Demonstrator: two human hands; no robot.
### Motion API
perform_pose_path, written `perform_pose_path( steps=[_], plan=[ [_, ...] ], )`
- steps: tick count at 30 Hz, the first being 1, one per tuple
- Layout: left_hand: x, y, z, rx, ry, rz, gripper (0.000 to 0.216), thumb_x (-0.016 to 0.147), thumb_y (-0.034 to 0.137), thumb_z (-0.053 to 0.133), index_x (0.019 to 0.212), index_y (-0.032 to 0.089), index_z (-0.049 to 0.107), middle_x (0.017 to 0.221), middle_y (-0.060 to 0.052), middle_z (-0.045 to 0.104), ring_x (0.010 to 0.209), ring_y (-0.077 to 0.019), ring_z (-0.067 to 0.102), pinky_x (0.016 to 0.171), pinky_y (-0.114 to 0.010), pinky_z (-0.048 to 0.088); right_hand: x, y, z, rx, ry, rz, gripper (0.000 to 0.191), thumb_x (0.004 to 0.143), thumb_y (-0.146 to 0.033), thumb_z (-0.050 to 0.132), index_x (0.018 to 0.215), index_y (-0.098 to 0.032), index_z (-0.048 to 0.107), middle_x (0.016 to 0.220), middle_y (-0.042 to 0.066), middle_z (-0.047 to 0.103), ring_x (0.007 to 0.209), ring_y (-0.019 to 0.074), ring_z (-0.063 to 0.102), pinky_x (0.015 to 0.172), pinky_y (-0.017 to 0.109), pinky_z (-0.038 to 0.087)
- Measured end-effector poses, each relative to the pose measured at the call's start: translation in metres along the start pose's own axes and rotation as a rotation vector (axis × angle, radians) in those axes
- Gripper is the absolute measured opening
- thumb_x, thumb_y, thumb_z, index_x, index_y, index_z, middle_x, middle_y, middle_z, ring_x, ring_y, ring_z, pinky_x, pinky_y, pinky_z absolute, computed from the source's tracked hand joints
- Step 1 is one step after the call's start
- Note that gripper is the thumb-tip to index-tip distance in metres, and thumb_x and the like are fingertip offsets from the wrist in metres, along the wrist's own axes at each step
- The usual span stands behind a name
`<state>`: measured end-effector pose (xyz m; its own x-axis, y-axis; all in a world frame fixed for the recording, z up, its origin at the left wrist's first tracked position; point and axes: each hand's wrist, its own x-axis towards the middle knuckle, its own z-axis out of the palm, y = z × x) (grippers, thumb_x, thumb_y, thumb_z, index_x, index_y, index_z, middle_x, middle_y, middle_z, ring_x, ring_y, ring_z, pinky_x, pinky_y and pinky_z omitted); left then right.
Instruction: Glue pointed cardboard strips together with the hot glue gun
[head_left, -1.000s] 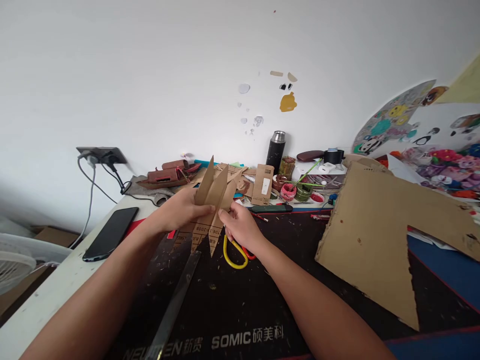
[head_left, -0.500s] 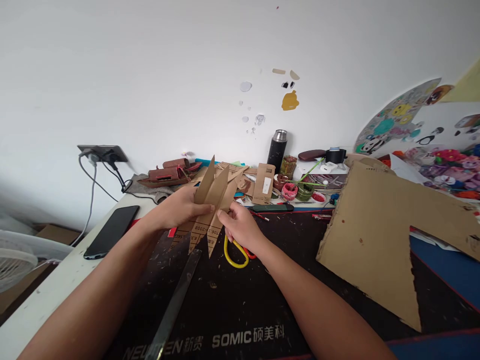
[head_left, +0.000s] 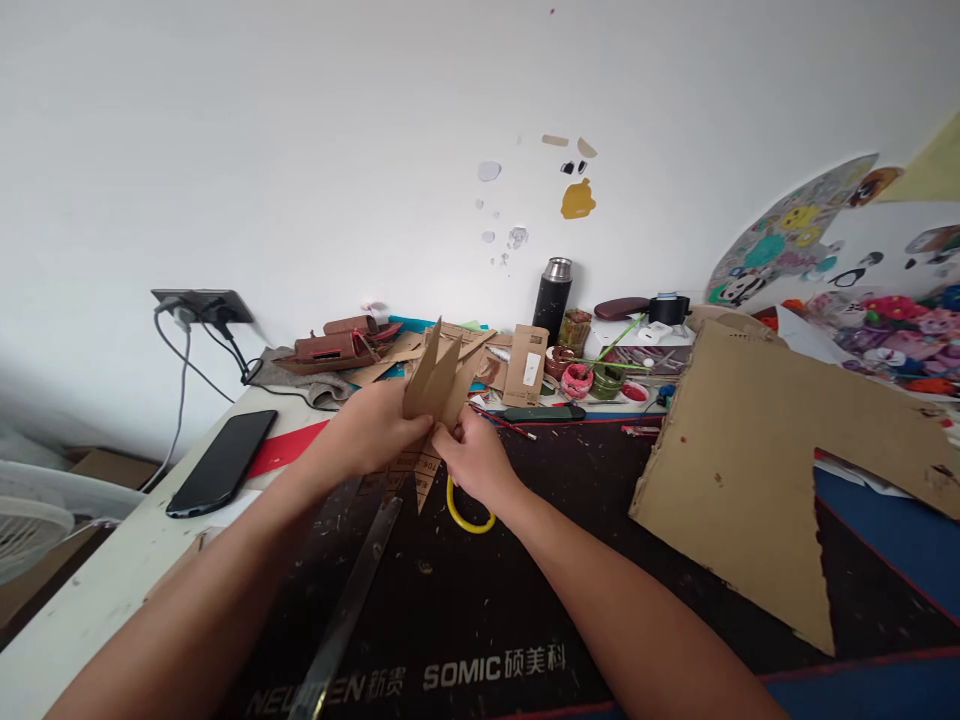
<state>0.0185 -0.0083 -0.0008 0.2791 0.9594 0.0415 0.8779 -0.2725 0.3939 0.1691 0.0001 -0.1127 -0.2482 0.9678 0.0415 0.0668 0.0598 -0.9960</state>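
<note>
Both my hands hold a bundle of pointed brown cardboard strips (head_left: 437, 385) upright over the black cutting mat (head_left: 480, 590). My left hand (head_left: 375, 430) grips the bundle from the left, fingers closed round it. From the right, my right hand (head_left: 472, 455) pinches its lower part. Printed lettering shows on the strips' lower tips. Yellow-handled scissors (head_left: 465, 515) lie on the mat just under my right hand, and a long metal ruler (head_left: 352, 610) lies under my left forearm.
A large cut cardboard sheet (head_left: 750, 470) leans at the right. A black phone (head_left: 221, 462) lies on the white table at the left, near a wall socket with cables (head_left: 199, 310). A black flask (head_left: 553, 300), paint pots (head_left: 592, 380) and cardboard scraps crowd the back edge.
My hands have come closer together and the fanned strips are now gathered into a tighter bundle. A red strip beside my left forearm has come into view.
</note>
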Motion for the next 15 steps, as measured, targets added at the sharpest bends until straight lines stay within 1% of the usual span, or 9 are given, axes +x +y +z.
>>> perform_pose_path(
  steps=[2,3,5,7,11,12,15],
  plan=[
    [-0.002,0.006,0.006,0.168,0.036,-0.084,0.033,0.085,0.038,0.05,0.096,0.016,0.073,0.087,-0.015,0.076,0.081,-0.0356,0.071,0.07,-0.038,0.047,0.001,0.0,-0.001,-0.022,0.025,-0.016,0.016,0.092,-0.035,0.064,0.095,-0.023,0.055,0.062,-0.006,0.054,0.05,0.0135,0.05,0.046,0.023,0.03],
    [-0.002,0.007,0.007,0.179,0.051,-0.096,0.034,0.085,0.038,0.05,0.097,0.016,0.073,0.087,-0.015,0.076,0.082,-0.0361,0.071,0.07,-0.038,0.047,0.001,-0.001,-0.003,-0.029,0.034,-0.021,0.015,0.091,-0.035,0.065,0.095,-0.023,0.055,0.063,-0.005,0.055,0.052,0.0143,0.05,0.046,0.023,0.031],
    [-0.001,0.004,0.006,0.059,0.066,-0.072,0.034,0.085,0.041,0.053,0.1,0.018,0.073,0.094,-0.013,0.078,0.088,-0.0351,0.072,0.073,-0.037,0.049,0.002,-0.005,-0.007,-0.037,0.042,-0.018,0.015,0.091,-0.035,0.064,0.094,-0.024,0.056,0.063,-0.005,0.053,0.053,0.0152,0.05,0.047,0.024,0.032],
    [0.001,-0.004,0.001,-0.135,0.037,-0.033,0.037,0.085,0.047,0.057,0.104,0.019,0.074,0.099,-0.009,0.079,0.095,-0.0337,0.072,0.078,-0.036,0.051,0.002,-0.009,-0.01,-0.035,0.042,-0.007,0.014,0.091,-0.035,0.064,0.091,-0.024,0.055,0.06,-0.006,0.05,0.052,0.0154,0.048,0.047,0.024,0.031],
    [0.004,-0.02,-0.006,-0.384,-0.152,-0.01,0.043,0.084,0.053,0.063,0.109,0.02,0.075,0.102,-0.005,0.08,0.097,-0.0312,0.071,0.08,-0.035,0.054,0.0,-0.017,-0.013,0.003,0.02,0.006,0.012,0.092,-0.034,0.062,0.09,-0.025,0.055,0.056,-0.008,0.046,0.048,0.0142,0.046,0.045,0.024,0.031],
    [0.004,-0.022,-0.006,-0.425,-0.174,-0.016,0.044,0.084,0.054,0.064,0.11,0.02,0.075,0.102,-0.005,0.08,0.097,-0.031,0.071,0.08,-0.035,0.054,0.0,-0.018,-0.013,0.021,0.01,0.014,0.011,0.093,-0.033,0.062,0.09,-0.025,0.055,0.055,-0.008,0.045,0.046,0.0138,0.045,0.044,0.024,0.031],
    [0.005,-0.025,-0.004,-0.475,-0.155,-0.039,0.045,0.083,0.055,0.065,0.108,0.02,0.078,0.104,-0.006,0.08,0.098,-0.0318,0.071,0.083,-0.037,0.055,-0.001,-0.021,-0.014,0.081,-0.013,0.028,0.013,0.094,-0.032,0.062,0.087,-0.025,0.053,0.053,-0.01,0.044,0.039,0.0125,0.045,0.041,0.025,0.033]
  ],
)
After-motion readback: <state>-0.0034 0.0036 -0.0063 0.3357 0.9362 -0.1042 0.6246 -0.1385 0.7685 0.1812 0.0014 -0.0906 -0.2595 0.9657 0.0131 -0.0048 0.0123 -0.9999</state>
